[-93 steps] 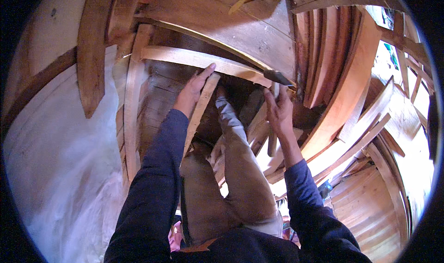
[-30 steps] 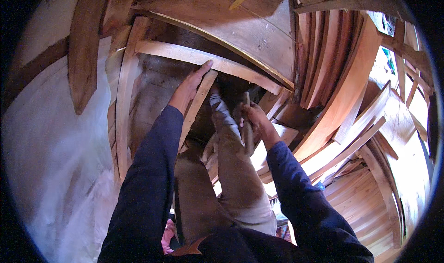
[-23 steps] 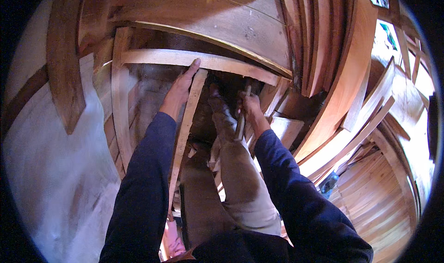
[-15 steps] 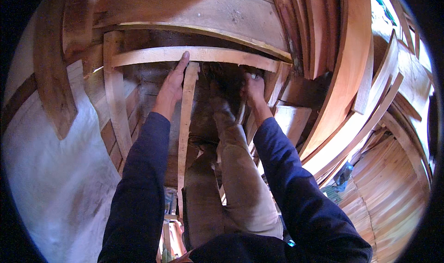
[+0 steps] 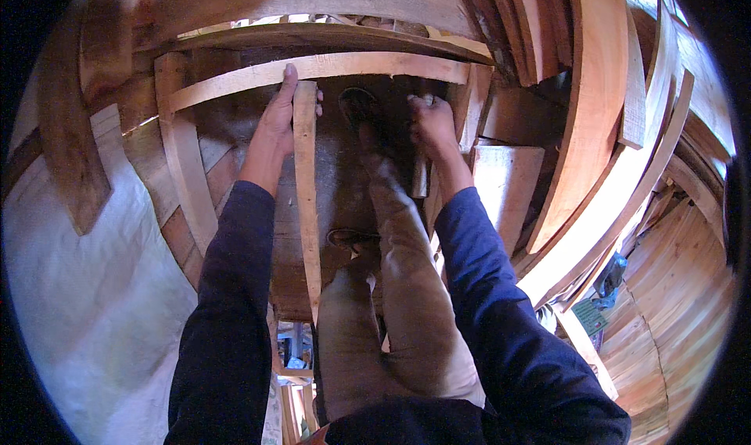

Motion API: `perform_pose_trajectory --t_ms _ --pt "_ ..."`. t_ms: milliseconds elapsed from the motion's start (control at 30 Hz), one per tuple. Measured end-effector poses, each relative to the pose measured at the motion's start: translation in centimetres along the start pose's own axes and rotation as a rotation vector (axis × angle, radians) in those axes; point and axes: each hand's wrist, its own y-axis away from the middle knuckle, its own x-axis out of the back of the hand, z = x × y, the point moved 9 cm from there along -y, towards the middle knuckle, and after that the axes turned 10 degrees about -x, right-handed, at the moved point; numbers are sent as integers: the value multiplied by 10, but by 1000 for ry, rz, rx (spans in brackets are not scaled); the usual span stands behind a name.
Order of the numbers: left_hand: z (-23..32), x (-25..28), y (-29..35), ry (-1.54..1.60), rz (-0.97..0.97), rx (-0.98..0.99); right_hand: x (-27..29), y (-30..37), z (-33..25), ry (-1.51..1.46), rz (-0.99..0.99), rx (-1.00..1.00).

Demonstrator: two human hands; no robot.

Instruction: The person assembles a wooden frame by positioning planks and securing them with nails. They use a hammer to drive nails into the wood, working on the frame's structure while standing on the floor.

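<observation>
Left hand (image 5: 275, 124): grasping the far end of a narrow wooden strip (image 5: 306, 187), fingers wrapped around it to its right side, thumb reaching up onto a pale crosspiece (image 5: 336, 66).

Narrow wooden strip: the piece in hand; lies left of centre, running from just beside the crosspiece's near edge toward the wearer, alongside the left leg.

Crosspiece: slightly bowed in this view, spanning left to right between a left post (image 5: 185, 151) and a right post (image 5: 472, 104).

Right hand (image 5: 434, 126): clenched, right of centre, near the right post; a pale rod (image 5: 420, 177) shows below the fist and appears to be gripped in it, though its far end is lost in the dark and its kind cannot be made out.

Trousered legs (image 5: 415, 261): between the forearms, the right one stretched far, ending in a dark shoe (image 5: 360, 104).

Surroundings: whitish sheet (image 5: 94, 273), left; tall curved board (image 5: 583, 116), right; blue object (image 5: 610, 277) and green item (image 5: 591, 317), near right.

Step in hand, as judged: setting the strip's end against the crosspiece. Next move calls for, in judgement: a steady left grip keeping the end aligned, the right hand and rod clear of the left fingers.
</observation>
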Motion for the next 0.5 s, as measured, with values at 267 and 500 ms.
perform_pose_trajectory --t_ms 267,500 --pt "-4 7 -7 -19 -39 -32 3 -25 19 171 272 143" --pt "-5 2 -2 -16 83 7 15 -39 36 151 191 139"
